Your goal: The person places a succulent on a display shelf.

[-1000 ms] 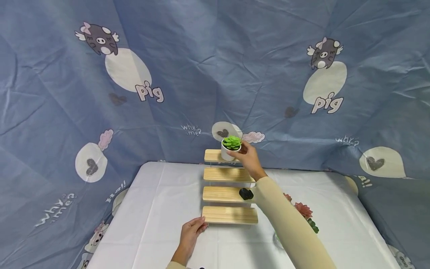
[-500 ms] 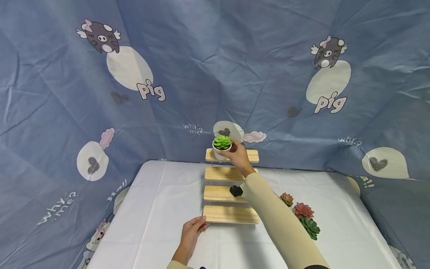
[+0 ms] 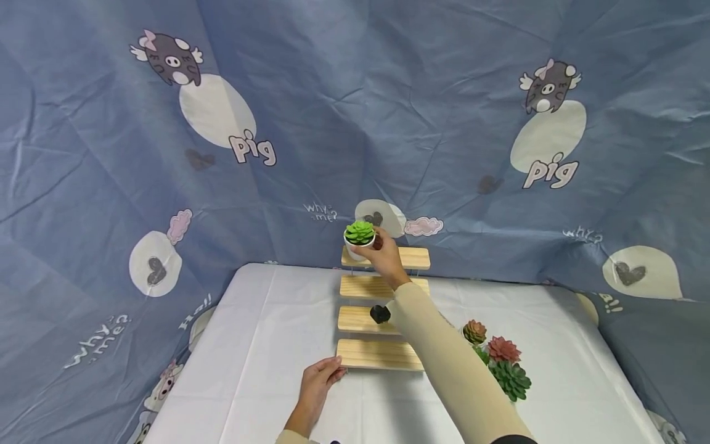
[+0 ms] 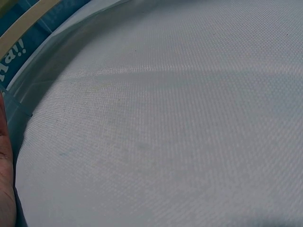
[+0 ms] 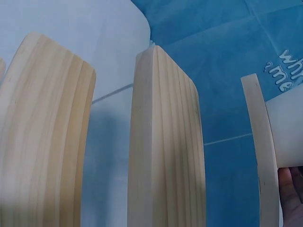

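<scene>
My right hand (image 3: 386, 259) grips a small potted artificial succulent (image 3: 359, 232), bright green in a white pot, at the left end of the top step of a four-tier wooden display stand (image 3: 379, 354). In the right wrist view the white pot (image 5: 288, 135) meets the upper board (image 5: 261, 146), with my fingers (image 5: 289, 194) beside it. My left hand (image 3: 317, 383) pinches the front left corner of the stand's lowest board. Only a strip of that hand shows at the edge of the left wrist view.
Several artificial succulents, among them a red one (image 3: 503, 349) and a dark green one (image 3: 510, 379), stand to the right of the stand, partly behind my right sleeve (image 3: 449, 351). A black object (image 3: 379, 314) shows at the sleeve. White cloth (image 3: 277, 327) covers the table; blue printed fabric (image 3: 355, 123) hangs behind.
My right hand has moved the potted succulent leftward along the top step to its left end. More of the succulents on the right now show. The left hand has kept its place on the stand.
</scene>
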A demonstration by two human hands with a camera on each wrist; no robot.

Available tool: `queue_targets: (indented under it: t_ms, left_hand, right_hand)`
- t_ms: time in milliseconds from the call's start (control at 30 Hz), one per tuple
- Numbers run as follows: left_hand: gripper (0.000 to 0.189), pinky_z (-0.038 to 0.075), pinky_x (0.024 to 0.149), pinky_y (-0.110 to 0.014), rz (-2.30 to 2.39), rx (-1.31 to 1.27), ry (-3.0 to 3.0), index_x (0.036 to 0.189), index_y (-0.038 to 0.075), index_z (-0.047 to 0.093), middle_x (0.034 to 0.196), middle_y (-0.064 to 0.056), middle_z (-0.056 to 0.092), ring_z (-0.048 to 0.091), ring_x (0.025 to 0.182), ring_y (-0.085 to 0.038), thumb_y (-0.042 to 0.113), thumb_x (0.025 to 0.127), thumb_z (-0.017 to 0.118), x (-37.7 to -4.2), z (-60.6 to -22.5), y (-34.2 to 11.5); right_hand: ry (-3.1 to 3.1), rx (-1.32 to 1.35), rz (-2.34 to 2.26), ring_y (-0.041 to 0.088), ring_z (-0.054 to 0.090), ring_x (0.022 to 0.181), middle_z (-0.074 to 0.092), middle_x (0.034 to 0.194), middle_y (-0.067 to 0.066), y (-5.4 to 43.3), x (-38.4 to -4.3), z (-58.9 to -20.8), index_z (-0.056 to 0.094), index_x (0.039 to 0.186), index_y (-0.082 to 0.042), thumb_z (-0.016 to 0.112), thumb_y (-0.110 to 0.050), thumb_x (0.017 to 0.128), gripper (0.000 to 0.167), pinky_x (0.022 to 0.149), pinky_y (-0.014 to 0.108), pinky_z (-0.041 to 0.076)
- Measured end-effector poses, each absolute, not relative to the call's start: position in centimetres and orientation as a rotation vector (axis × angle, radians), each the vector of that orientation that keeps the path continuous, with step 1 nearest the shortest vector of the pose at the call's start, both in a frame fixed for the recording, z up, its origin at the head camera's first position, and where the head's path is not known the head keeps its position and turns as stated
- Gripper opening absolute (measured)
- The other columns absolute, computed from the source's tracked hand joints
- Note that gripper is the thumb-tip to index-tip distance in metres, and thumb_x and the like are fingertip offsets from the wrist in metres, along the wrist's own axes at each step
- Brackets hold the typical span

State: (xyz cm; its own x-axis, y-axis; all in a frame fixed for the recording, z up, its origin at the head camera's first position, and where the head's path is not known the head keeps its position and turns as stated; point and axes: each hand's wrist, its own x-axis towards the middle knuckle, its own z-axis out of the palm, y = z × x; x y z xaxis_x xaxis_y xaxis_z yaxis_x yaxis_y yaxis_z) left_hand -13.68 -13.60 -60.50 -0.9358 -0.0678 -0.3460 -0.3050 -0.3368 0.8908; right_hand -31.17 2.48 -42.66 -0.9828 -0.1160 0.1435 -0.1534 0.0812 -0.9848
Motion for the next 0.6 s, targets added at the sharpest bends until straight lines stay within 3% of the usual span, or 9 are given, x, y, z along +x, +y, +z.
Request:
queue_targets:
  t_ms: [600]
  left_hand:
    - [0.022, 0.056, 0.074, -0.021, 2.424, -0.462, 1.717, 0.102, -0.011, 0.065, 0.082, -0.003, 0.069, 0.066, 0.075, -0.01, 0.009, 0.092, 0.065, -13.58, -60.72, -13.6]
  right_hand:
    - [-2.314, 0.292, 2.025, 0.026, 0.057, 0.112, 0.057, 0.127, 0.016, 1.52, -31.57, -42.69, 0.04, 0.143, -0.005, 0.078, -0.015, 0.082, 0.073, 0.094, 0.037, 0.05]
